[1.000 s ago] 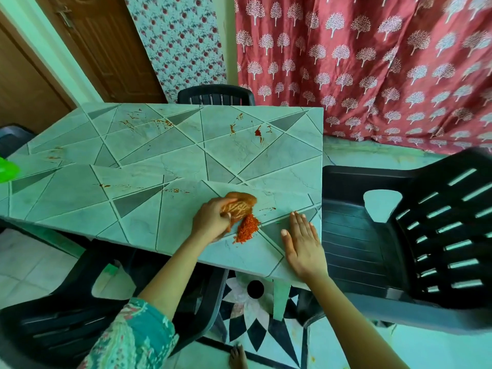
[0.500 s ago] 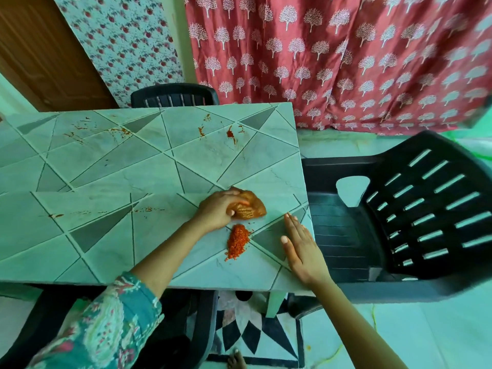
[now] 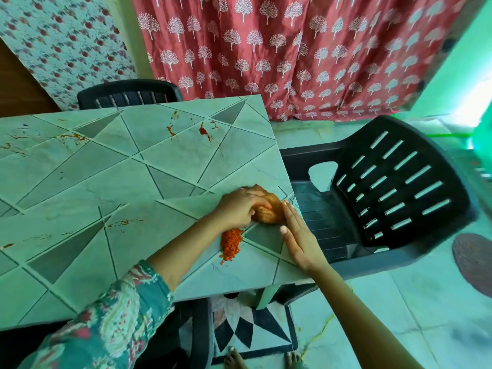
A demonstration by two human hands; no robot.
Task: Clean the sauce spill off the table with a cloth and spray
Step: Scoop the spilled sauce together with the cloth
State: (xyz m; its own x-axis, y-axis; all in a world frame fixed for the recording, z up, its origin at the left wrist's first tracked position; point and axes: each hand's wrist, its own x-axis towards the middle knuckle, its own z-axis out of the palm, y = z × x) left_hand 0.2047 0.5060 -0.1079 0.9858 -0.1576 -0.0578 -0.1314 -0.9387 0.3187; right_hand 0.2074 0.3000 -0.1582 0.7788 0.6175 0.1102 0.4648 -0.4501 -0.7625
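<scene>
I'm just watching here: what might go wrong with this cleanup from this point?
1. The sauce pile lies near the front right corner of the table; a careless wipe may push it off onto the black chair or floor.
2. The cloth in the left hand looks stained orange, so it may smear rather than lift.
3. The red smears farther back might get missed.

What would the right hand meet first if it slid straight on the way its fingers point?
Most likely the orange-stained cloth, bunched under the left hand: the right hand lies flat on the table with its fingertips at the cloth's right side. Whether they touch is unclear.
</scene>
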